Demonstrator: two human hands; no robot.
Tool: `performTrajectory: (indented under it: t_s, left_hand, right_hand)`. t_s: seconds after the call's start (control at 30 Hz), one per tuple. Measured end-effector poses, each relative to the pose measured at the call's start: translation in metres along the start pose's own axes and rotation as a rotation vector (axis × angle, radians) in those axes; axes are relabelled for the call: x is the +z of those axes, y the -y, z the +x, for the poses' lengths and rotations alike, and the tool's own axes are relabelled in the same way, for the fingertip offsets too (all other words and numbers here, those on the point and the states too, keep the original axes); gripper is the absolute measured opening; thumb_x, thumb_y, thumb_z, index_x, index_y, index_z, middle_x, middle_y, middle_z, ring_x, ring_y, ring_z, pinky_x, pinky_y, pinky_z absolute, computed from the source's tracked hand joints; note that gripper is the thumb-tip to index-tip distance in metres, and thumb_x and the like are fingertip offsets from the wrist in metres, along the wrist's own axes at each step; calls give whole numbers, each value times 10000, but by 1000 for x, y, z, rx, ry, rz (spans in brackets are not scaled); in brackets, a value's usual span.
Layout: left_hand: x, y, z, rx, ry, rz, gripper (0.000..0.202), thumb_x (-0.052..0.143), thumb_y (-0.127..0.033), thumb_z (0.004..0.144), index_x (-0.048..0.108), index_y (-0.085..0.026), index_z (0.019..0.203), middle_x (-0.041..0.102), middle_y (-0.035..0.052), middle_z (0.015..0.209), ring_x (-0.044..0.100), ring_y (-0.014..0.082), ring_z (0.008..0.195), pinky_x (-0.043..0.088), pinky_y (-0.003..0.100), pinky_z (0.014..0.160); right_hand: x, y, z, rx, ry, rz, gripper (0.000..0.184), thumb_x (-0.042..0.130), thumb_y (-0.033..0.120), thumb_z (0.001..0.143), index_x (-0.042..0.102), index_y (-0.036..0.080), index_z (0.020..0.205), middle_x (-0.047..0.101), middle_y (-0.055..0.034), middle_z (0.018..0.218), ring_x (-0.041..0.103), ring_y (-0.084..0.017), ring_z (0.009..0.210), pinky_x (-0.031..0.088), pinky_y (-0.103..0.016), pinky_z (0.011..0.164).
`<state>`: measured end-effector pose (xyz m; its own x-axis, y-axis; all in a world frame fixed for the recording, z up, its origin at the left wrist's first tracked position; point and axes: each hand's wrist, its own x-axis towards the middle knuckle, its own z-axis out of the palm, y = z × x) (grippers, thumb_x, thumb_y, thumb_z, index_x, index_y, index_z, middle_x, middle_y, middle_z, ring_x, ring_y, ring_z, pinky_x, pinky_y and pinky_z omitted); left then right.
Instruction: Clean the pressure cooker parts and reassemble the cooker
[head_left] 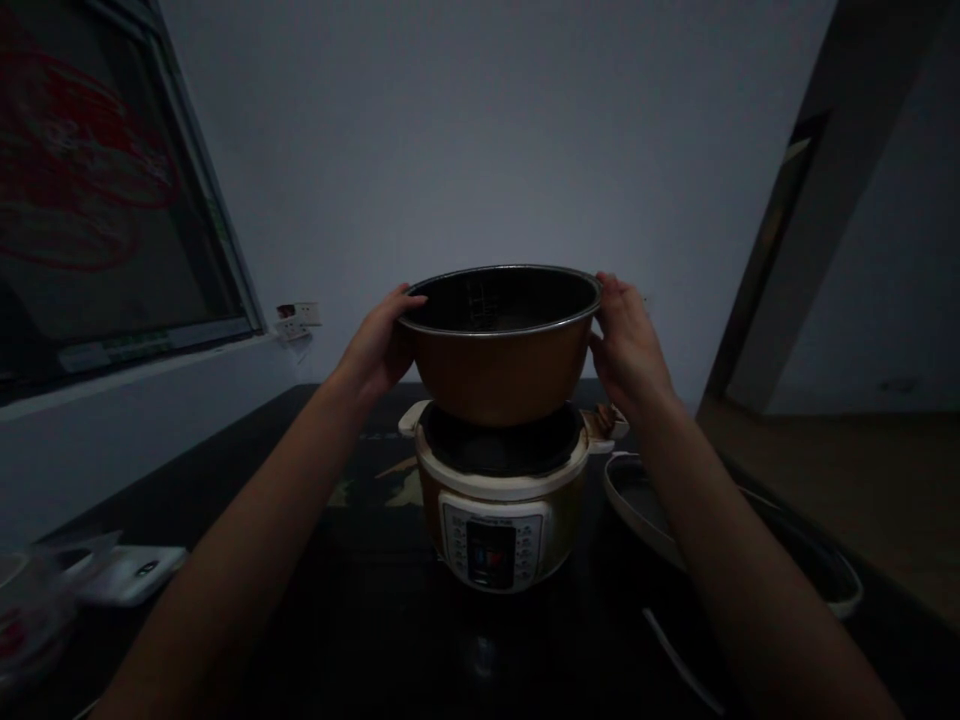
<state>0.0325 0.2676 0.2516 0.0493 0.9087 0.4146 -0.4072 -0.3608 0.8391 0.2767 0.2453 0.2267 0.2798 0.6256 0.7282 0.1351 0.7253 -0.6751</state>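
A golden-brown inner pot (501, 365) with a dark inside hangs in the air just above a cream electric pressure cooker (501, 505). My left hand (379, 345) grips the pot's left rim, thumb over the edge. On the opposite rim, my right hand (626, 345) holds on the same way. The cooker's top is uncovered and its dark cavity shows below the pot. A control panel with a small display faces me on the cooker's front.
The cooker stands on a dark table (360, 610). What looks like the cooker's lid (810, 560) lies on the table to the right, behind my right forearm. White packets and plastic (112, 570) sit at the left edge. A window (105, 200) is at left, a wall behind.
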Motion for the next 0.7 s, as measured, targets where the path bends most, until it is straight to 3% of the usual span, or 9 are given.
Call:
performTrajectory:
  t_s: [0.1, 0.27, 0.5, 0.7]
  left_hand:
    - [-1, 10, 1, -82, -48, 38, 250, 653, -194, 694, 617, -211, 942, 635, -20, 848, 594, 143, 797, 446, 230, 642]
    - [-3, 19, 3, -152, -110, 37, 330, 669, -169, 689, 604, -218, 1009, 640, -21, 843, 578, 135, 753, 414, 221, 580]
    - [-8, 25, 1, -206, -77, 22, 309, 675, -167, 674, 591, -238, 962, 640, -19, 845, 580, 149, 771, 442, 246, 653]
    - [-12, 36, 1, -266, -115, 48, 440, 689, -191, 670, 574, -252, 1090, 650, 2, 896, 589, 167, 771, 448, 269, 642]
  right_hand:
    - [-2, -12, -3, 79, -32, 121, 659, 600, 721, 734, 546, 232, 1172, 594, -92, 1298, 537, -281, 1253, 491, -419, 953]
    - [-6, -24, -9, 122, 7, 157, 721, 643, 704, 701, 524, 237, 1239, 520, -113, 1421, 461, -280, 1340, 439, -443, 1030]
    - [-7, -34, -18, 175, 14, 97, 709, 596, 692, 747, 526, 249, 1297, 535, -104, 1427, 493, -277, 1319, 432, -466, 1047]
    - [-10, -42, -24, 191, 10, 48, 677, 561, 669, 795, 525, 253, 1327, 524, -101, 1443, 480, -269, 1338, 428, -462, 1064]
